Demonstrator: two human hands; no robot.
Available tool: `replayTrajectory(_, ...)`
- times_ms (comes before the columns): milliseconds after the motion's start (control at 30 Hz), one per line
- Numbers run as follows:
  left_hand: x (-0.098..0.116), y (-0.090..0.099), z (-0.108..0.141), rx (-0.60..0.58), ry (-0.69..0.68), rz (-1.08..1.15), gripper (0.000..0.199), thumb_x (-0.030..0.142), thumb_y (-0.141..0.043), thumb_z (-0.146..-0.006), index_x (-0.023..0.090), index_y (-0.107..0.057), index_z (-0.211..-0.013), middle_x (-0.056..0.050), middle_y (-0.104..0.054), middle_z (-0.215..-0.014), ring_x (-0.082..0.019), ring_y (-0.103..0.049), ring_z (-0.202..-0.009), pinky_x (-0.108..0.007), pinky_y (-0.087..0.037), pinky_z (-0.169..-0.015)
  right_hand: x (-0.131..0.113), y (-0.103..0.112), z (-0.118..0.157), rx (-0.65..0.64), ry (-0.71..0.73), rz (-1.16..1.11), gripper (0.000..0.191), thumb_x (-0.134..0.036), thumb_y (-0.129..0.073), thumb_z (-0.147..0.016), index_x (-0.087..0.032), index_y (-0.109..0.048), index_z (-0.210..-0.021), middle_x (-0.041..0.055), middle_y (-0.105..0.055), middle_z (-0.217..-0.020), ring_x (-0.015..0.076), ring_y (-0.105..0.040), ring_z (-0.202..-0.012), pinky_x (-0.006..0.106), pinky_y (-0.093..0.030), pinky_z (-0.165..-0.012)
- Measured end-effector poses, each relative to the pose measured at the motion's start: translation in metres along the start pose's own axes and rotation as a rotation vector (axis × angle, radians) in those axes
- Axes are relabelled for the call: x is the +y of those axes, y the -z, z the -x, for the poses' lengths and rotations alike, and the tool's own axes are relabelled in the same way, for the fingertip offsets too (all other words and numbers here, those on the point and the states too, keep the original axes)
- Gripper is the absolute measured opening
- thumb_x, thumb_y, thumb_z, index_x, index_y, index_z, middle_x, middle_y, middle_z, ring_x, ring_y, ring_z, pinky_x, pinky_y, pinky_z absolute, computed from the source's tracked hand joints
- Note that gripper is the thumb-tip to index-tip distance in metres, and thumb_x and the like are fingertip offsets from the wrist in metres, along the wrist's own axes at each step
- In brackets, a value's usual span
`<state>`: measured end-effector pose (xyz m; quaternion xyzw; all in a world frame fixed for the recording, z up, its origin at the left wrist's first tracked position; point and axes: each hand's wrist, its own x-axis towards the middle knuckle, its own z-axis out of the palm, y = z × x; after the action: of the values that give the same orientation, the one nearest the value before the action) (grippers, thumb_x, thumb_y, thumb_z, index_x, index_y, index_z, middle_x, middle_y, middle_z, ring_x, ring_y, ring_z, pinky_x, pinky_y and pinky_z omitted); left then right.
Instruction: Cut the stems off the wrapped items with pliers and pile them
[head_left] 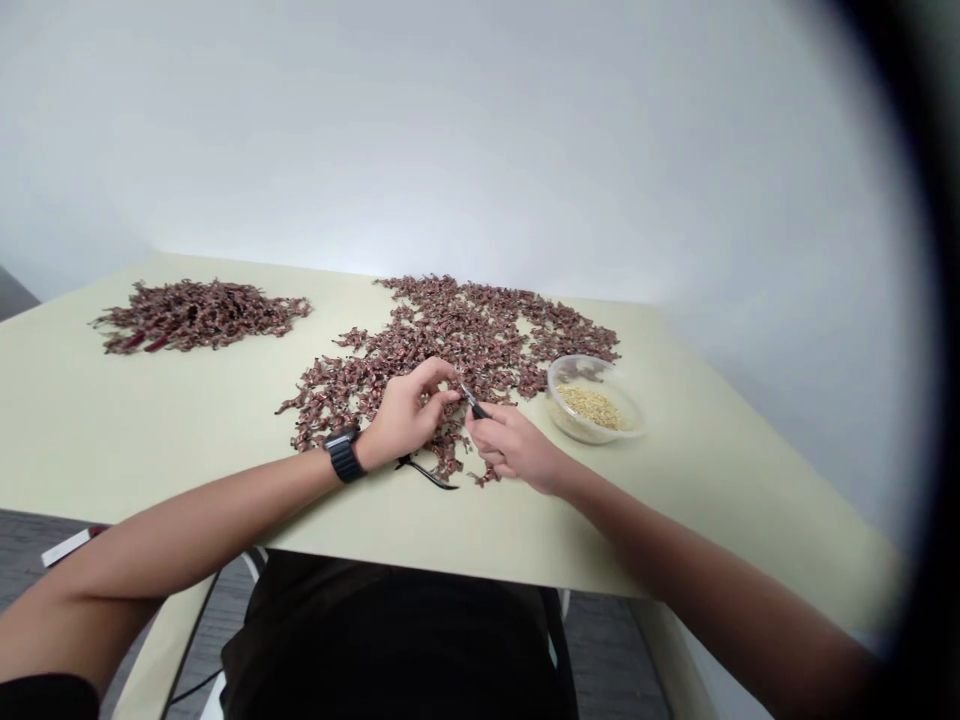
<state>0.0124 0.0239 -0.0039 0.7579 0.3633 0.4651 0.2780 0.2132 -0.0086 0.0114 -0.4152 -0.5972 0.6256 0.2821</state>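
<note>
My right hand (514, 445) is closed around small pliers (472, 400) with black handles and a metal tip that points up and to the left. Thumb and forefinger of my left hand (409, 410) pinch together at the pliers' tip; whatever is between them is too small to make out. Both hands are over the front of a wide spread of small, shiny reddish-brown pieces (450, 330). A thin, curved black tool (431, 474) lies on the table below my left hand, partly hidden by the wrist.
Right of my hands stands a clear round plastic bowl (636, 425) with tiny gold-coloured bits (591, 406). A heaped pile of similar reddish-brown pieces (199, 312) lies at the far left of the pale yellow table (187, 420). A white wall (420, 140) rises behind.
</note>
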Motion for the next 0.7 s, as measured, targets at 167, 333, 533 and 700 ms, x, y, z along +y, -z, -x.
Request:
replayTrajectory(167,-0.018,0.020,-0.005,-0.052,-0.472,-0.526,0.039,0.004,-0.045,-0.095,0.020,-0.062,-0.126,-0.013,-0.065,-0.139,-0.018,-0.072,-0.106,-0.027,-0.059,-0.079,-0.014,0.013,0.006,-0.317,-0.268,-0.435,0.026,-0.039,-0.055,-0.091,-0.023,-0.039,-0.080,-0.0079,-0.021,-0.067,0.0089,-0.006,-0.053,0.021,-0.003,-0.040)
replayTrajectory(333,-0.020,0.024,-0.008,-0.100,-0.522,-0.637,0.039,0.006,-0.048,-0.094,0.022,-0.063,-0.126,-0.013,-0.062,-0.143,-0.019,-0.073,-0.105,-0.027,-0.059,-0.078,-0.019,0.022,0.005,-0.391,-0.318,-0.415,0.026,-0.042,-0.051,-0.091,-0.022,-0.039,-0.080,-0.0079,-0.019,-0.067,0.0094,-0.005,-0.053,0.022,-0.002,-0.041)
replayTrajectory(533,-0.006,0.006,-0.007,-0.115,0.141,0.168,0.021,0.026,-0.057,-0.098,0.020,-0.053,-0.118,-0.003,-0.070,-0.094,-0.010,-0.065,-0.055,-0.020,-0.051,-0.046,-0.003,0.017,-0.004,0.194,0.158,0.332,0.027,-0.041,-0.056,-0.091,-0.022,-0.042,-0.077,-0.0045,-0.037,-0.068,0.0120,-0.032,-0.060,0.026,-0.023,-0.052)
replayTrajectory(700,-0.001,0.004,-0.009,-0.234,0.331,0.578,0.036,0.039,-0.068,-0.094,0.021,-0.044,-0.114,-0.006,-0.070,-0.104,-0.007,-0.061,-0.048,-0.015,-0.042,-0.035,0.000,0.020,-0.004,0.318,0.321,0.807,0.016,-0.035,-0.057,-0.091,-0.022,-0.050,-0.086,-0.0040,-0.049,-0.066,0.0141,-0.041,-0.060,0.029,-0.026,-0.059)
